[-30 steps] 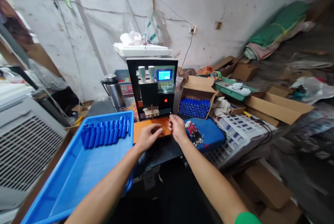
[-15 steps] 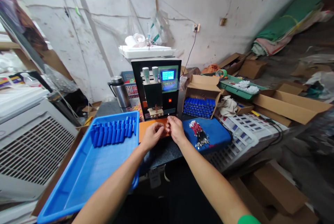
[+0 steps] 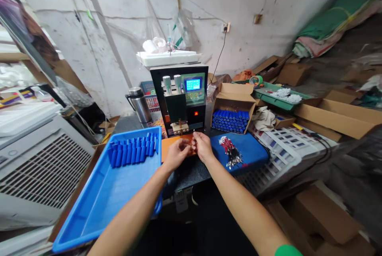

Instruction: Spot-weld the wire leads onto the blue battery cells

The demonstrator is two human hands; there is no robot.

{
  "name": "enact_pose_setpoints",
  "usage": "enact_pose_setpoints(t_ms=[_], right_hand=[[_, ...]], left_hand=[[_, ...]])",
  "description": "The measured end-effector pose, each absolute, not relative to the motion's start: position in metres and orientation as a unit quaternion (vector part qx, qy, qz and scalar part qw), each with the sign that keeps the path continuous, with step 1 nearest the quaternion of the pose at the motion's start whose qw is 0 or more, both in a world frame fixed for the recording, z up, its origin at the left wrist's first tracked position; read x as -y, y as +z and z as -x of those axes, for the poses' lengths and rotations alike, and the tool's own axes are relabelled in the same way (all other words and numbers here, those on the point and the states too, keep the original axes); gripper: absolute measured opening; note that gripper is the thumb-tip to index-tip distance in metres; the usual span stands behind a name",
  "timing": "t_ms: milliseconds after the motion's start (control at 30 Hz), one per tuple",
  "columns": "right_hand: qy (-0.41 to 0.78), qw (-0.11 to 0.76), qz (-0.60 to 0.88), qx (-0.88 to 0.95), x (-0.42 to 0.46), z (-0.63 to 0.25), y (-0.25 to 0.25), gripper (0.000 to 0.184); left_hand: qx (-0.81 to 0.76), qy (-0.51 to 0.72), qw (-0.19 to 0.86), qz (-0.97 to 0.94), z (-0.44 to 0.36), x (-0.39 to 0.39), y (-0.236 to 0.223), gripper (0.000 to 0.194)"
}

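Note:
My right hand (image 3: pixel 203 146) is closed in a pinch on a thin wire lead, whose small white connector (image 3: pixel 194 130) shows above the fingertips. Close against it, my left hand (image 3: pixel 178 152) has its thumb and fingers bent together at the lead's other end, which the fingers mostly hide. Both hands are over the orange plate (image 3: pixel 167 149) in front of a black spot welder (image 3: pixel 195 103) with a lit blue screen. The welder's copper electrodes (image 3: pixel 180 124) stand just beyond the fingers. A bundle of red and black wire leads (image 3: pixel 229 150) lies on a blue pad (image 3: pixel 253 150) to the right.
At the left, a blue tray (image 3: pixel 101 204) holds rows of blue cylindrical cells (image 3: pixel 134 150). An open cardboard box (image 3: pixel 235 91) of similar cells stands right of the welder. A steel jug (image 3: pixel 141 105) is behind the tray; a white crate (image 3: pixel 277 152) is at the right.
My left hand has moved right to meet my right hand, and its fingers have closed in. The right hand keeps its pinch. The camera view has turned slightly left.

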State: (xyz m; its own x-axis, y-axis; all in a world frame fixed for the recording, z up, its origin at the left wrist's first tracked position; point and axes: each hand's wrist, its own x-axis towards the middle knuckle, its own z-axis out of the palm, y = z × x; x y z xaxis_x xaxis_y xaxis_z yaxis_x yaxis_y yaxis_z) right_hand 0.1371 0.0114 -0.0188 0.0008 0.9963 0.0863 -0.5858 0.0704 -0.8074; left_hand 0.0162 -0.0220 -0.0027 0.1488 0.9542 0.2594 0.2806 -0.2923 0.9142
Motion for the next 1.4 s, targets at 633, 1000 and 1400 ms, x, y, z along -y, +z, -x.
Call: enact_pose_setpoints(t_ms=[633,1000,1400], right_hand=[[0.608,0.656,0.319,0.312,-0.009,-0.135,-0.015,0.030],[0.639,0.652,0.308,0.269,-0.006,-0.139,-0.006,0.030],[0.645,0.649,0.306,0.263,-0.009,-0.139,-0.010,0.029]], left_hand=[[-0.511,0.434,0.298,-0.679,-0.012,0.020,-0.005,0.022],[-0.504,0.456,0.300,-0.670,-0.013,0.019,-0.008,0.021],[-0.521,0.442,0.285,-0.672,-0.012,0.020,-0.005,0.019]])
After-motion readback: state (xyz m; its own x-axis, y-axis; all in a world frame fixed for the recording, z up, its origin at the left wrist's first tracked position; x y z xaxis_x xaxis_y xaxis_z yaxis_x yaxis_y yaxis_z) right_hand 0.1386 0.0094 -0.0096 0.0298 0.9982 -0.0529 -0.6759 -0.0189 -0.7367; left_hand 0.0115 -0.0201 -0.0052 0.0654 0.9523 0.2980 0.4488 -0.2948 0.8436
